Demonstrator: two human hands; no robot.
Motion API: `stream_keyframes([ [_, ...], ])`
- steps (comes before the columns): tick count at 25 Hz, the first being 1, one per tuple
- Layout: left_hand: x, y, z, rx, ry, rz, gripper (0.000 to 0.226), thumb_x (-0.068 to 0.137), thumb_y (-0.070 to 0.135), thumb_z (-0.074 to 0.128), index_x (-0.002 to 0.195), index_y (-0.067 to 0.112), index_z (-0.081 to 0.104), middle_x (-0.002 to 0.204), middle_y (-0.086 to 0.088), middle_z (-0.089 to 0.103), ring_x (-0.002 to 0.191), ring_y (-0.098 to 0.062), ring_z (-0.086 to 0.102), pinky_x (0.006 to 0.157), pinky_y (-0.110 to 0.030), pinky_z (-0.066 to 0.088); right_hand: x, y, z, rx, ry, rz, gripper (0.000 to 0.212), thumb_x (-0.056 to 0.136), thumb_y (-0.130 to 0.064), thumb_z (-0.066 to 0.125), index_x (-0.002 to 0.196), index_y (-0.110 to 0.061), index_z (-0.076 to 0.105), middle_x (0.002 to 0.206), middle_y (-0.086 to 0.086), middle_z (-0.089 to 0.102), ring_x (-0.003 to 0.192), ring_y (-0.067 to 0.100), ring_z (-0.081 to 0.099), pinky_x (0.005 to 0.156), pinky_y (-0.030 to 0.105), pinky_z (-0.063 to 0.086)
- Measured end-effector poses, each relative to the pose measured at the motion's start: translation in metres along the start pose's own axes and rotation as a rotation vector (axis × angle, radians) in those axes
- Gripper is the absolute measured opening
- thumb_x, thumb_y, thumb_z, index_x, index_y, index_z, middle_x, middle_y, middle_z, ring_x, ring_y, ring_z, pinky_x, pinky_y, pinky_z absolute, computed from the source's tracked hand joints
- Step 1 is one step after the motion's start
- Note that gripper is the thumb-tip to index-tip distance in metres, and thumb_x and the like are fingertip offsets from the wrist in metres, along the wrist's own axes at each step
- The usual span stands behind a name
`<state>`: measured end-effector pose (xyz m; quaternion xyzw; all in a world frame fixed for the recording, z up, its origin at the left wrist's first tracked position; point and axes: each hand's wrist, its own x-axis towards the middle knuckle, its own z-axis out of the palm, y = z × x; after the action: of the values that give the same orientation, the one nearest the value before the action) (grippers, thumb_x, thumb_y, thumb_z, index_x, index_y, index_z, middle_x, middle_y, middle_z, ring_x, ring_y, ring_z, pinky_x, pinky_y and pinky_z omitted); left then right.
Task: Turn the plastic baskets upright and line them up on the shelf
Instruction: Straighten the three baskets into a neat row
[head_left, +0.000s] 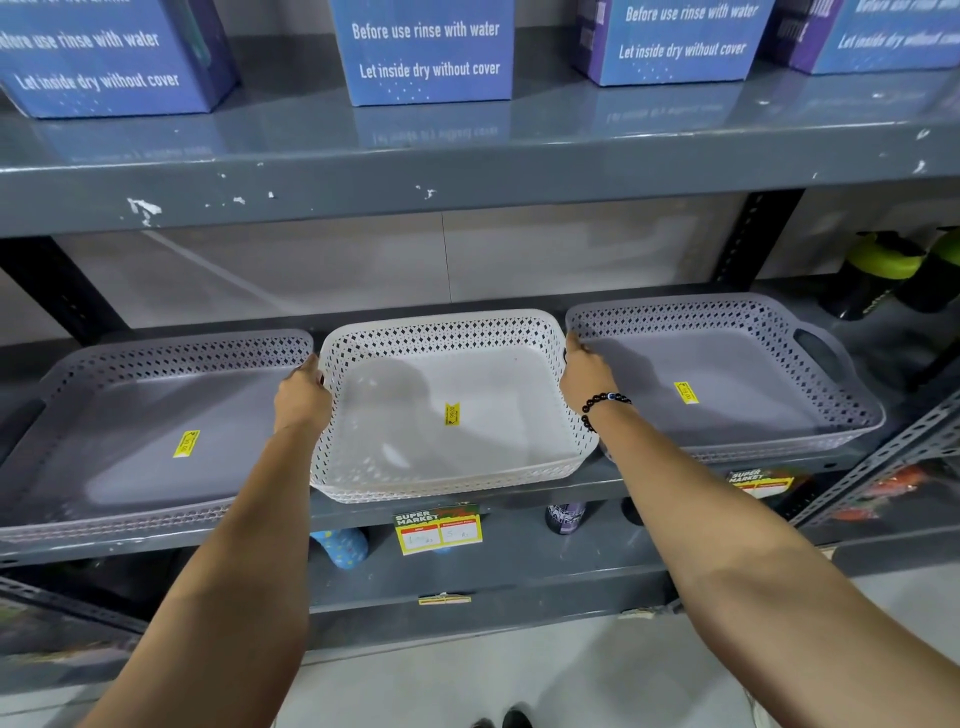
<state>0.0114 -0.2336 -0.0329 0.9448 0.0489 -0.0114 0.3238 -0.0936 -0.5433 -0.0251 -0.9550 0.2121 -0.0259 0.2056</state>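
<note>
Three shallow perforated plastic baskets stand upright in a row on the grey shelf (597, 486). A white basket (405, 410) is in the middle, with a grey basket (140, 410) to its left and another grey basket (737, 379) to its right. Each has a yellow price sticker inside. My left hand (303, 397) grips the white basket's left rim. My right hand (587, 379), with a black bead bracelet at the wrist, grips its right rim. The white basket's front edge hangs slightly over the shelf lip.
Blue boxes (426, 52) stand on the shelf above. Black bottles with green lids (878, 270) sit at the far right of the basket shelf. Price tags (436, 527) hang on the shelf front, and bottles stand on the lower shelf. Steel uprights flank the bay.
</note>
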Motion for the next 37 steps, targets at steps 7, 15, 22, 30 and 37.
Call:
stream_keyframes([
  [7,-0.0020,0.0007,-0.0025,-0.003,-0.004,-0.007,0.050,0.099,0.002,0.029,0.145,0.019,0.037,0.137,-0.024,0.052,0.108,-0.044,0.059,0.092,-0.050,0.053,0.0043,0.0022,0.0040,-0.025,-0.001,-0.006,0.063,0.088,0.011,0.039,0.147,0.000,0.018,0.116,0.028,0.062,0.101,0.038,0.064,0.100,0.054,0.045],
  [15,-0.0056,0.0037,-0.0040,0.017,0.002,0.014,0.049,0.098,0.001,0.028,0.143,0.016,0.039,0.129,-0.027,0.056,0.109,-0.043,0.058,0.091,-0.046,0.051,0.0041,0.0021,0.0031,-0.056,0.017,-0.013,0.059,0.089,0.011,0.037,0.145,0.001,0.023,0.115,0.029,0.062,0.101,0.038,0.064,0.095,0.049,0.050],
  [22,-0.0063,0.0047,-0.0046,0.073,0.003,0.036,0.045,0.101,0.006,0.028,0.144,0.014,0.038,0.125,-0.027,0.058,0.107,-0.044,0.058,0.087,-0.046,0.050,0.0051,0.0016,0.0045,-0.064,0.029,-0.014,0.060,0.088,0.011,0.038,0.145,0.001,0.023,0.123,0.028,0.057,0.107,0.039,0.061,0.099,0.051,0.046],
  [30,-0.0042,0.0034,-0.0035,0.118,0.010,0.068,0.047,0.099,0.001,0.030,0.144,0.013,0.038,0.128,-0.026,0.057,0.111,-0.043,0.057,0.091,-0.046,0.049,0.0038,0.0020,0.0032,-0.060,0.026,-0.025,0.059,0.088,0.012,0.038,0.144,0.002,0.023,0.118,0.027,0.060,0.103,0.039,0.062,0.100,0.052,0.046],
  [37,-0.0036,0.0031,-0.0037,0.143,-0.002,0.076,0.053,0.096,-0.003,0.030,0.146,0.013,0.035,0.128,-0.025,0.057,0.110,-0.043,0.057,0.089,-0.046,0.049,0.0039,0.0021,0.0045,-0.052,0.036,-0.028,0.056,0.087,0.012,0.037,0.142,0.004,0.025,0.112,0.027,0.062,0.099,0.037,0.064,0.098,0.053,0.047],
])
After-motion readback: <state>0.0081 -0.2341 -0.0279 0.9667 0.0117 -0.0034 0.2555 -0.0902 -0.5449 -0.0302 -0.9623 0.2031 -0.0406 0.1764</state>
